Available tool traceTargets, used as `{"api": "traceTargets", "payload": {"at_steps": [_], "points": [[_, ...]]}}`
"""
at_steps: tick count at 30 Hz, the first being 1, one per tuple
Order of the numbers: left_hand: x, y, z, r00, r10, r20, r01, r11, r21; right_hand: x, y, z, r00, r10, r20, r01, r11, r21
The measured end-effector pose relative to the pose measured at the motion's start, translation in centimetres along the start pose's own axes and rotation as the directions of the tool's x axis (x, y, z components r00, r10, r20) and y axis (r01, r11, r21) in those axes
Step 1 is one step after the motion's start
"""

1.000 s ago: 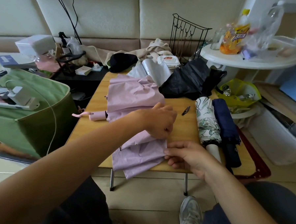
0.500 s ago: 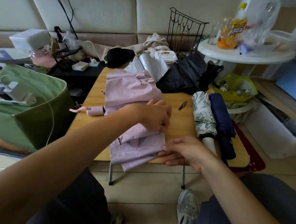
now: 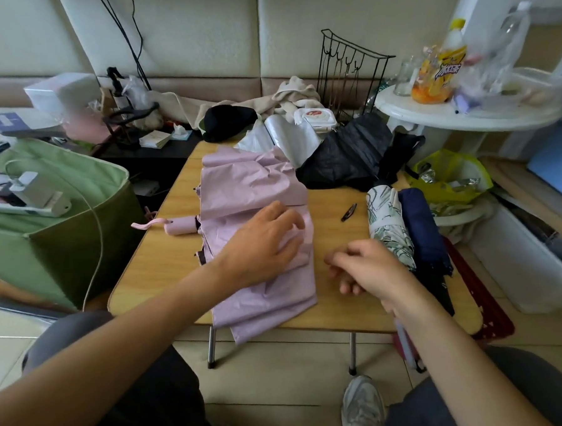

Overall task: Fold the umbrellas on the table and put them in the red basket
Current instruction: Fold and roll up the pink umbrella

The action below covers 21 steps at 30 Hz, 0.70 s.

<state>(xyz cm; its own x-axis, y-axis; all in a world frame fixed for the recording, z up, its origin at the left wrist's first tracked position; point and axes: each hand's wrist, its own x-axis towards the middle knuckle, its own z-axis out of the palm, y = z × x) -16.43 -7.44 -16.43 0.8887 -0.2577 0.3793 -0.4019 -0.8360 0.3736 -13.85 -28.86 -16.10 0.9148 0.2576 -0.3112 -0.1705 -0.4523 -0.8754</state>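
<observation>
Cluttered home, padded sofa [image 3: 199,38], shoe [image 3: 361,407]

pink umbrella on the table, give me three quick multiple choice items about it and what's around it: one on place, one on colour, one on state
1. Where does the pink umbrella's handle point?
A. toward the table's left edge
B. toward the white round table
C. straight up

2. What colour is the rolled umbrella right of the leaf-print umbrella?
A. red
B. navy
C. yellow

3. What is the left hand doing?
A. gripping the handle
B. hanging off the table
C. resting on the pink canopy

Answers: 1 A, the handle and strap lie at the pink umbrella's left end. 2 B, the navy umbrella lies against it. 3 C, the fingers lie on the fabric.
</observation>
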Motion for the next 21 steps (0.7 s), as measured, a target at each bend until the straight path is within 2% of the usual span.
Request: {"api": "traceTargets", "payload": {"at_steps": [2, 5, 10, 15, 18, 21], "points": [[-0.8, 0.3, -0.2, 0.997, -0.074, 0.036, 0.068, 0.987, 0.144, 1.1, -0.9, 0.0, 1.000, -0.015, 0.005, 0.015, 1.000, -0.007], [-1.4, 0.1, -0.5, 0.982, -0.095, 0.166, 0.041, 0.953, 0.300, 2.6, -2.1, 0.9, 1.000, -0.024, 0.014, 0.024, 1.000, -0.002], [-1.7, -0.2, -1.1, 0.984, -0.158, 0.080, 0.143, 0.975, 0.170, 3.9, -2.5, 2.0, 1.000, 0.005, 0.030, -0.006, 0.999, 0.047], [-1.8, 0.1, -1.9, 0.991, -0.134, 0.003, 0.133, 0.987, 0.087, 3.2, -2.1, 2.1, 0.996, -0.077, -0.034, 0.081, 0.984, 0.158], [-1.8, 0.4, -2.1, 0.993, -0.118, 0.001, 0.117, 0.987, 0.107, 2.4, -1.8, 1.8, 0.992, 0.025, 0.121, -0.061, 0.950, 0.307], [-2.1, 0.5, -2.0, 0.997, -0.078, -0.004, 0.078, 0.982, 0.172, 1.8, -1.7, 1.6, 0.953, 0.098, 0.288, -0.214, 0.889, 0.405]]}}
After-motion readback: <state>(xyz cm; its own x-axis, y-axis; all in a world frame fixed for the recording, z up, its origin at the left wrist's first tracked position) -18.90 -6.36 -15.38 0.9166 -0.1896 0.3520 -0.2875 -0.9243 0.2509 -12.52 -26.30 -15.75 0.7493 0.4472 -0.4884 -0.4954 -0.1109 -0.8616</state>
